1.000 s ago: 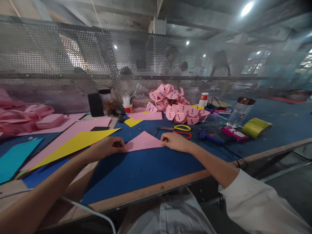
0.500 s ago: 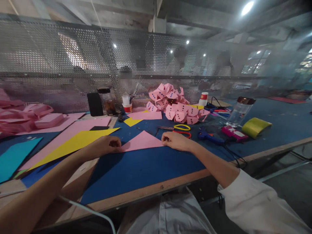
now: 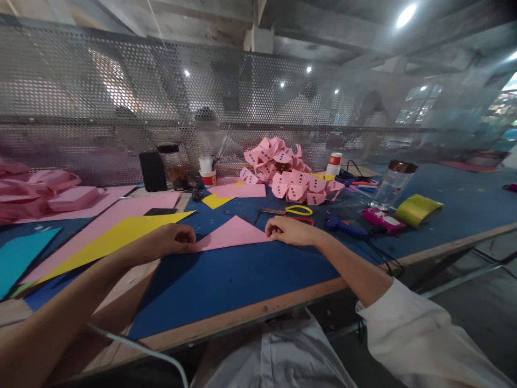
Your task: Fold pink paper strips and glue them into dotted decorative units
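A pink sheet of paper (image 3: pixel 235 235), folded into a triangle, lies on the blue table top (image 3: pixel 226 285) with its point away from me. At its left corner, my left hand (image 3: pixel 176 240) is closed with the fingertips pinching the paper. My right hand (image 3: pixel 288 230) pinches the right corner, fingers curled together. Just behind the right hand rest scissors with yellow handles (image 3: pixel 299 210) and a tool with red handles (image 3: pixel 304 220), partly hidden by that hand. A blue glue gun (image 3: pixel 345 225) lies to the right.
Pink folded pieces with dots (image 3: pixel 297 186) are heaped at the back. A water bottle (image 3: pixel 390 186), a magenta box (image 3: pixel 383 221) and a curved yellow piece (image 3: pixel 419 210) stand right. Yellow (image 3: pixel 133 234) and turquoise (image 3: pixel 24 258) sheets lie left. People sit behind a perforated screen (image 3: pixel 153 97).
The camera view has turned slightly, so everything sits a little further left. Both hands keep their pinch on the corners of the folded paper, which looks the same.
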`<action>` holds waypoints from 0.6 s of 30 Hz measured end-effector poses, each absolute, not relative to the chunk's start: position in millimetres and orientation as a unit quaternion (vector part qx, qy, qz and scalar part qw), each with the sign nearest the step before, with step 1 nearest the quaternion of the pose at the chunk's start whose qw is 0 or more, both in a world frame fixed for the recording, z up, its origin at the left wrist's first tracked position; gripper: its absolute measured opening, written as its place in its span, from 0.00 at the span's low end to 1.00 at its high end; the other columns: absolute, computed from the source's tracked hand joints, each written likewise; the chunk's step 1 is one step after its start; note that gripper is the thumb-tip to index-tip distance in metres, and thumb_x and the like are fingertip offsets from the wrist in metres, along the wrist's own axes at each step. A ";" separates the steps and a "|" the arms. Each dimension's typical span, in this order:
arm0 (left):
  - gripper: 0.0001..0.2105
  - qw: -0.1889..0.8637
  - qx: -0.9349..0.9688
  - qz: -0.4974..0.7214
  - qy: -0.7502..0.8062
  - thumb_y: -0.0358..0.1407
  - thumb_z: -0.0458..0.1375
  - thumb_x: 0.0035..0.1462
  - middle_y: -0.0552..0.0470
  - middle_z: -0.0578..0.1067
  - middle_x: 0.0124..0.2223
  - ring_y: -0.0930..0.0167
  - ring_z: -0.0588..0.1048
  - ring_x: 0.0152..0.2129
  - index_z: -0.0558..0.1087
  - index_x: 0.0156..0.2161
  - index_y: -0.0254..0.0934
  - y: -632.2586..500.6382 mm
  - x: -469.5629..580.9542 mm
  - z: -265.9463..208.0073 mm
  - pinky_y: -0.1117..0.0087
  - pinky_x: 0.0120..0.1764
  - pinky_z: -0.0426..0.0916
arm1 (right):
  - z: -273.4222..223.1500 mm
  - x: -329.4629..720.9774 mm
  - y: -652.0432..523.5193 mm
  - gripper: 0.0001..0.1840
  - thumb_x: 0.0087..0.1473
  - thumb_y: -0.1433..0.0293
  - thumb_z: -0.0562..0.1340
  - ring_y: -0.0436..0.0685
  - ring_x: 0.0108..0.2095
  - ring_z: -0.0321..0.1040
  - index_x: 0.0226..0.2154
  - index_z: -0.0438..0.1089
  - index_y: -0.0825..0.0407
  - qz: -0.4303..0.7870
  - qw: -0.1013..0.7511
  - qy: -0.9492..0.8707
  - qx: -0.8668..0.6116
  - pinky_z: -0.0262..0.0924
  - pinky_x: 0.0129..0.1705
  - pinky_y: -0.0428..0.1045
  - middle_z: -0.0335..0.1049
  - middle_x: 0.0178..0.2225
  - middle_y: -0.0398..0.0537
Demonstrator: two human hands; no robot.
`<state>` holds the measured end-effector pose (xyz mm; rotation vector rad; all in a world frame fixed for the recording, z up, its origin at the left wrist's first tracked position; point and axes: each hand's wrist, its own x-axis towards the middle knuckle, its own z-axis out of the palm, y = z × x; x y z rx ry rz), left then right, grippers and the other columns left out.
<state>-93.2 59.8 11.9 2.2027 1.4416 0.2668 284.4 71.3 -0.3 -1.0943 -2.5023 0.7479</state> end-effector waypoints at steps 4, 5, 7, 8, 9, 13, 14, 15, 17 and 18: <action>0.19 0.249 0.809 0.084 0.526 0.52 0.61 0.51 0.56 0.74 0.27 0.69 0.69 0.27 0.75 0.33 0.36 68.0 -103.3 7.0 0.72 0.28 0.59 | 1.2 286.1 72.0 0.11 0.54 0.80 0.58 0.51 0.34 0.67 0.38 0.72 0.54 0.265 0.149 -0.875 -0.378 0.58 0.35 0.45 0.71 0.36 0.47; 0.19 0.251 0.811 0.077 0.523 0.52 0.62 0.51 0.55 0.74 0.27 0.69 0.69 0.26 0.75 0.32 0.36 69.8 -105.7 6.1 0.73 0.28 0.59 | 1.3 286.2 72.0 0.11 0.54 0.80 0.58 0.51 0.34 0.67 0.38 0.72 0.54 0.264 0.147 -0.875 -0.379 0.58 0.36 0.45 0.71 0.36 0.47; 0.19 0.253 0.816 0.071 0.515 0.52 0.61 0.52 0.55 0.74 0.27 0.69 0.69 0.26 0.76 0.33 0.35 71.7 -108.9 5.1 0.73 0.28 0.59 | 1.0 286.1 72.2 0.11 0.54 0.80 0.58 0.51 0.35 0.66 0.39 0.72 0.54 0.260 0.145 -0.876 -0.379 0.58 0.36 0.45 0.71 0.36 0.47; 0.19 0.251 0.818 0.072 0.513 0.51 0.61 0.52 0.55 0.74 0.27 0.69 0.69 0.26 0.76 0.33 0.35 71.7 -109.4 5.0 0.74 0.29 0.59 | 0.5 286.2 72.4 0.12 0.54 0.80 0.58 0.51 0.35 0.66 0.39 0.72 0.54 0.257 0.145 -0.877 -0.379 0.58 0.36 0.45 0.71 0.36 0.47; 0.18 0.246 0.820 0.075 0.512 0.51 0.61 0.52 0.55 0.74 0.27 0.69 0.69 0.27 0.76 0.33 0.35 71.0 -109.0 5.3 0.73 0.29 0.60 | 0.0 286.3 72.6 0.12 0.54 0.80 0.58 0.51 0.35 0.66 0.39 0.72 0.54 0.254 0.146 -0.878 -0.378 0.58 0.37 0.45 0.71 0.37 0.47; 0.13 0.211 0.827 0.101 0.511 0.44 0.61 0.53 0.53 0.78 0.34 0.66 0.72 0.31 0.76 0.36 0.35 63.0 -99.7 8.3 0.71 0.35 0.64 | -1.6 286.9 73.4 0.12 0.55 0.79 0.58 0.52 0.36 0.66 0.39 0.73 0.53 0.248 0.146 -0.881 -0.375 0.58 0.37 0.46 0.70 0.37 0.47; 0.11 0.204 0.830 0.105 0.508 0.42 0.60 0.54 0.52 0.78 0.36 0.66 0.73 0.33 0.76 0.38 0.37 59.9 -96.1 8.9 0.70 0.37 0.65 | -1.5 287.0 73.4 0.12 0.55 0.79 0.58 0.52 0.36 0.66 0.39 0.73 0.53 0.246 0.146 -0.882 -0.374 0.58 0.38 0.46 0.70 0.37 0.47; 0.10 0.195 0.835 0.107 0.503 0.39 0.59 0.54 0.52 0.79 0.38 0.65 0.74 0.34 0.76 0.39 0.38 56.6 -92.2 9.2 0.69 0.38 0.65 | -1.3 287.0 73.4 0.12 0.55 0.79 0.58 0.52 0.36 0.66 0.39 0.73 0.53 0.244 0.146 -0.883 -0.374 0.58 0.38 0.46 0.70 0.36 0.47; 0.10 0.152 0.855 0.107 0.484 0.34 0.55 0.55 0.50 0.78 0.40 0.65 0.74 0.36 0.77 0.40 0.40 49.4 -83.9 8.2 0.68 0.39 0.66 | -0.7 286.9 73.3 0.12 0.55 0.79 0.58 0.52 0.37 0.66 0.39 0.73 0.53 0.241 0.146 -0.884 -0.374 0.57 0.38 0.46 0.70 0.36 0.47; 0.11 0.123 0.862 0.108 0.479 0.32 0.53 0.55 0.50 0.78 0.39 0.65 0.74 0.35 0.77 0.39 0.40 45.9 -79.7 6.9 0.67 0.39 0.66 | -0.4 286.8 73.2 0.12 0.55 0.79 0.58 0.52 0.37 0.66 0.39 0.73 0.53 0.240 0.145 -0.884 -0.374 0.57 0.38 0.46 0.70 0.36 0.47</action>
